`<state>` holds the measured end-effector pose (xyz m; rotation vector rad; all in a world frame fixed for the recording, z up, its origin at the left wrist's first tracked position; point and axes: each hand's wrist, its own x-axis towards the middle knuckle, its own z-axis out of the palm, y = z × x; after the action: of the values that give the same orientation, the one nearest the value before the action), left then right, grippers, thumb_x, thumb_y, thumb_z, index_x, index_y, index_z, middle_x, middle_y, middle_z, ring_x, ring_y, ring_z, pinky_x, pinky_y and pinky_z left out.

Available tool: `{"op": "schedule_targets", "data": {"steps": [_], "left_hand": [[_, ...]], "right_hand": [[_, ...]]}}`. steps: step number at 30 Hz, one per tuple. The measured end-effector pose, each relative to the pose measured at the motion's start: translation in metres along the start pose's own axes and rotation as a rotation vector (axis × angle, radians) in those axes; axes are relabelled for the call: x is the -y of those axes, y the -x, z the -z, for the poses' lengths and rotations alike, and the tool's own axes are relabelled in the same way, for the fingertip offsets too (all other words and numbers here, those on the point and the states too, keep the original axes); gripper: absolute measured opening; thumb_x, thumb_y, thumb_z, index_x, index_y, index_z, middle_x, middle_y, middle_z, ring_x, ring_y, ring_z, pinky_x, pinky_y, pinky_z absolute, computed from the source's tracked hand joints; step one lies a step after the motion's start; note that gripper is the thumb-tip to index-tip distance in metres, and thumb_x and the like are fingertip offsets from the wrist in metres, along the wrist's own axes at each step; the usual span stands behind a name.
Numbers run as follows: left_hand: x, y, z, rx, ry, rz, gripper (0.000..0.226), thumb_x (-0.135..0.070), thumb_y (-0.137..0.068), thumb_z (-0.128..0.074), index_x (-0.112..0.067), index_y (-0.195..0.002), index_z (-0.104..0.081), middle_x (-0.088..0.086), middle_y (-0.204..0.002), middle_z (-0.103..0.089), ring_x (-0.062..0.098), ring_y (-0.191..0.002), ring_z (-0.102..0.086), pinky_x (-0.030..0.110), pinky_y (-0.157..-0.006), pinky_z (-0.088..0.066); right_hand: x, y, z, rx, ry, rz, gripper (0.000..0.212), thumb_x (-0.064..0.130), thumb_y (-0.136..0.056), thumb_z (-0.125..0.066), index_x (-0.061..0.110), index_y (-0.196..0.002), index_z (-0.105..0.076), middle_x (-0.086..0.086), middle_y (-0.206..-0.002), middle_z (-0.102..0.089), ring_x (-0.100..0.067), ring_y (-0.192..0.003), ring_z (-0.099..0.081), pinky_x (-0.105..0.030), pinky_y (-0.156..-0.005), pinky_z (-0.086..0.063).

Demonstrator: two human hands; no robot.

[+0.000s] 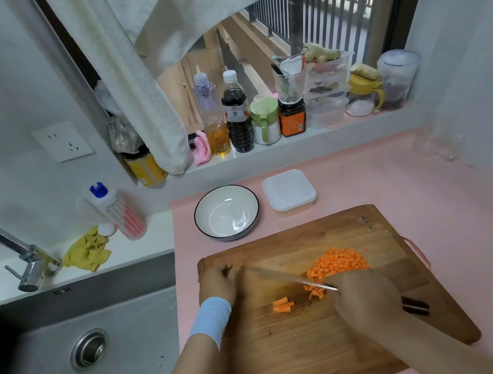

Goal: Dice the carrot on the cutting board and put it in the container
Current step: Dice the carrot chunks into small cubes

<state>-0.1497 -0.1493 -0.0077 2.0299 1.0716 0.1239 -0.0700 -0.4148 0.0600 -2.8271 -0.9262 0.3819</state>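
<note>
Pink surface beside a steel sink carries a brown wooden cutting board, with a lidded square translucent plastic container just behind it, handy for the transfer. The right hand grips the dark-handled steel knife, its blade slanting between the heap of orange diced carrot and a few uncut carrot sticks, seemingly parting done from undone. The left hand curls at the blade's tip; whether it holds anything I cannot tell.
</note>
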Motion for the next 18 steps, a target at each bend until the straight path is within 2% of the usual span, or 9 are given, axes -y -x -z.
{"op": "schedule_targets", "data": {"steps": [2,4,6,9,13,16,18], "left_hand": [[0.007,0.007,-0.006,-0.005,0.008,0.005,0.018,-0.041,-0.087,-0.066,-0.027,-0.075,-0.067,-0.001,-0.097,-0.071,0.024,-0.101,-0.061,0.03,-0.089,-0.045],[0.008,0.017,-0.018,0.107,-0.034,-0.087,0.013,-0.049,-0.083,-0.067,-0.038,-0.077,-0.071,-0.017,-0.096,-0.07,0.009,-0.099,-0.061,0.031,-0.095,-0.047],[0.003,0.027,-0.032,0.202,-0.094,-0.221,0.006,-0.043,-0.083,-0.07,-0.04,-0.081,-0.074,-0.022,-0.092,-0.067,0.0,-0.097,-0.057,0.025,-0.095,-0.046],[-0.003,0.04,-0.046,0.21,-0.21,-0.397,0.012,-0.034,-0.089,-0.067,-0.034,-0.095,-0.077,-0.022,-0.092,-0.061,0.002,-0.099,-0.046,0.016,-0.089,-0.036],[0.005,0.045,-0.048,0.199,-0.223,-0.462,0.026,-0.038,-0.092,-0.061,-0.029,-0.114,-0.072,-0.015,-0.099,-0.057,0.004,-0.103,-0.042,0.013,-0.089,-0.032],[0.012,0.051,-0.05,0.203,-0.294,-0.544,0.041,-0.044,-0.085,-0.067,-0.03,-0.124,-0.065,-0.014,-0.103,-0.054,0.002,-0.102,-0.038,0.015,-0.093,-0.035],[0.017,0.054,-0.053,0.176,-0.312,-0.57,0.04,-0.043,-0.085,-0.068,-0.03,-0.122,-0.066,-0.013,-0.102,-0.054,0.003,-0.101,-0.039,0.019,-0.094,-0.038]], "right_hand": [[0.003,-0.001,-0.001,0.011,-0.079,-0.098,0.024,0.026,-0.099,-0.046,0.026,-0.087,-0.067,0.005,-0.074,-0.063,-0.019,-0.072,-0.062,-0.029,-0.054,-0.039],[0.005,0.0,-0.003,0.029,-0.169,-0.152,0.026,0.032,-0.101,-0.046,0.025,-0.089,-0.068,0.006,-0.075,-0.063,-0.021,-0.074,-0.06,-0.03,-0.057,-0.039],[0.008,0.0,-0.006,0.061,-0.25,-0.198,0.027,0.038,-0.102,-0.046,0.027,-0.094,-0.07,0.006,-0.081,-0.068,-0.022,-0.08,-0.064,-0.029,-0.063,-0.043],[0.015,0.001,-0.012,0.085,-0.306,-0.239,0.027,0.041,-0.101,-0.047,0.028,-0.098,-0.071,0.006,-0.085,-0.07,-0.023,-0.088,-0.067,-0.029,-0.067,-0.047],[0.024,0.009,-0.017,0.112,-0.321,-0.273,0.028,0.042,-0.102,-0.046,0.03,-0.1,-0.071,0.007,-0.087,-0.07,-0.022,-0.088,-0.066,-0.03,-0.068,-0.047],[0.029,0.014,-0.023,0.122,-0.351,-0.285,0.028,0.041,-0.102,-0.045,0.028,-0.098,-0.07,0.008,-0.083,-0.068,-0.02,-0.089,-0.067,-0.029,-0.066,-0.046],[0.032,0.017,-0.027,0.129,-0.375,-0.291,0.029,0.041,-0.102,-0.045,0.027,-0.095,-0.069,0.008,-0.081,-0.068,-0.019,-0.086,-0.067,-0.029,-0.066,-0.048]]}}
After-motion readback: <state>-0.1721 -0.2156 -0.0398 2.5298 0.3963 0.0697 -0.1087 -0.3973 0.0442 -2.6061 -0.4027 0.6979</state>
